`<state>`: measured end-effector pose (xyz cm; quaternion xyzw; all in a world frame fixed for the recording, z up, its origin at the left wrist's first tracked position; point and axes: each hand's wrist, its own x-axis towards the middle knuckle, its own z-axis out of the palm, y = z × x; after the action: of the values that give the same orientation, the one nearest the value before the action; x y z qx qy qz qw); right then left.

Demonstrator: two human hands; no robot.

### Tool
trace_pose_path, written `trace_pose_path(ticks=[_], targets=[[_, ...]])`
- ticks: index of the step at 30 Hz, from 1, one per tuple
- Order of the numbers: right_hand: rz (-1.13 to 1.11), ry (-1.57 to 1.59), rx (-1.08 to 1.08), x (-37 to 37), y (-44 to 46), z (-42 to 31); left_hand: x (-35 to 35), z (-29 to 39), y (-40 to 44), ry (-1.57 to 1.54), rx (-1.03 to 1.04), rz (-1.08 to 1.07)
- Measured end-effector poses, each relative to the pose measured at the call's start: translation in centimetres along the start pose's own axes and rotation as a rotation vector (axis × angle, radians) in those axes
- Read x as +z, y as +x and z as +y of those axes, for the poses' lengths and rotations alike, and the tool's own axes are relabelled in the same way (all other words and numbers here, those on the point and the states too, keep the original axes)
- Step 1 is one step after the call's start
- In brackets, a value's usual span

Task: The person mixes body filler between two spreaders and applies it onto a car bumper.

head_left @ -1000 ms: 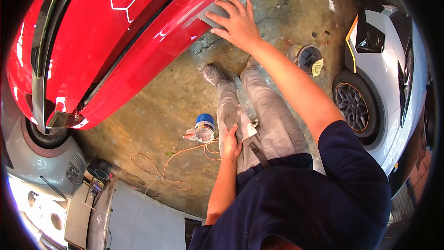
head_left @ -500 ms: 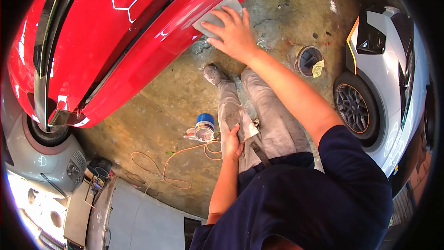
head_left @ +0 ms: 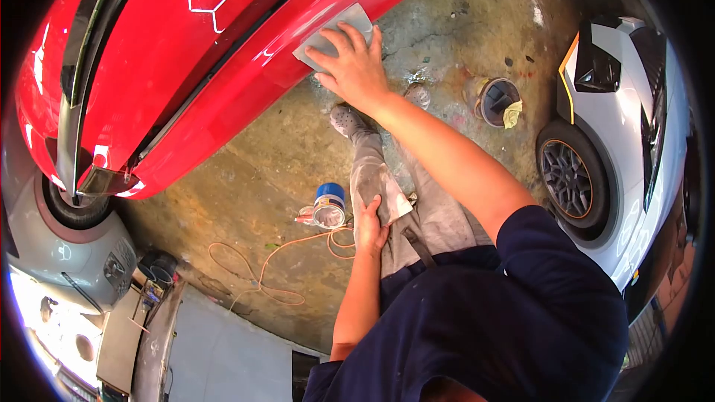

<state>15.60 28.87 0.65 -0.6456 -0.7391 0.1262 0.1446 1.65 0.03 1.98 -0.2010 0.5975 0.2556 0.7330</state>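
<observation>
My right hand (head_left: 353, 65) lies with spread fingers on a thin grey sheet that looks like sandpaper (head_left: 307, 46), pressing it flat against the lower edge of the glossy red car panel (head_left: 253, 85). Down by my left knee, my left hand (head_left: 372, 228) is closed on a second, pale grey sheet (head_left: 393, 205), thumb on top and the other fingers partly hidden. This sheet rests against my trouser leg and has a darker patch. To the left of that hand stands an open can with a blue band (head_left: 329, 201).
An open bucket (head_left: 497, 100) with a yellowish cloth (head_left: 512, 113) on its rim stands on the stained concrete floor. An orange cord (head_left: 268, 260) loops on the ground. A white car (head_left: 633, 141) is at right, a grey car (head_left: 71, 253) at lower left.
My right hand and its grey sheet have slid left and slightly down along the red panel. My right leg has shifted, showing a foot on the floor. The left hand stays nearly in place.
</observation>
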Motion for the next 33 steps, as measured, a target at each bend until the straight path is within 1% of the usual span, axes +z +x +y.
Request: trace_pose_path(ticks=[1, 3, 4, 6, 7, 9, 11, 13, 16, 18, 19, 22, 23, 26, 27, 30, 33], targets=[[-0.012, -0.01, -0.01, -0.1, -0.1, 0.3, 0.2, 0.4, 0.1, 0.0, 0.027, -0.014], [-0.062, 0.043, 0.059, -1.0, -1.2, 0.7, 1.2, 1.7, 0.1, 0.014, 0.115, -0.033], [-0.089, 0.065, 0.094, -1.9, -2.0, 1.1, 2.7, 3.4, -0.7, 0.038, 0.137, -0.009], [-0.119, 0.244, 0.099, -5.1, -3.4, 2.3, 5.3, 6.3, -1.4, 0.027, 0.312, -0.112], [-0.137, 0.336, 0.098, -7.1, -4.3, 2.9, 7.3, 8.1, -2.5, 0.004, 0.34, -0.147], [-0.251, 0.85, 0.208, -11.2, -6.4, 4.1, 11.4, 10.8, -4.7, -0.02, 0.395, -0.216], [-0.317, 1.259, 0.384, -17.1, -7.8, 3.7, 14.6, 12.3, -6.0, -0.017, 0.456, -0.285], [-0.346, 1.355, 0.265, -20.6, -9.3, 4.1, 17.6, 12.5, -7.0, -0.004, 0.464, -0.3], [-0.408, 1.266, 0.019, -23.6, -10.3, 4.4, 21.2, 11.9, -8.7, 0.009, 0.452, -0.275], [-0.418, 1.053, 0.004, -23.9, -10.6, 5.1, 22.9, 11.6, -9.2, 0.042, 0.447, -0.264], [-0.419, 0.949, 0.0, -23.9, -10.9, 5.5, 23.3, 11.3, -8.9, 0.068, 0.488, -0.245], [-0.457, 0.821, 0.121, -23.6, -12.2, 8.7, 23.5, 10.3, -8.9, 0.079, 0.521, -0.205], [-0.457, 0.763, 0.122, -23.9, -12.4, 9.8, 23.5, 10.1, -8.7, 0.08, 0.547, -0.186], [-0.361, 0.437, 0.039, -25.1, -12.3, 11.0, 23.7, 9.5, -8.7, 0.238, 0.9, -0.114], [-0.315, 0.414, -0.002, -25.5, -12.0, 10.7, 24.1, 9.2, -8.9, 0.315, 1.02, -0.06], [-0.295, 0.316, -0.039, -26.5, -11.0, 8.9, 24.9, 8.3, -8.9, 0.345, 1.155, -0.06], [-0.311, 0.324, -0.043, -26.3, -10.6, 8.6, 25.4, 7.8, -9.1, 0.328, 1.201, -0.09]])
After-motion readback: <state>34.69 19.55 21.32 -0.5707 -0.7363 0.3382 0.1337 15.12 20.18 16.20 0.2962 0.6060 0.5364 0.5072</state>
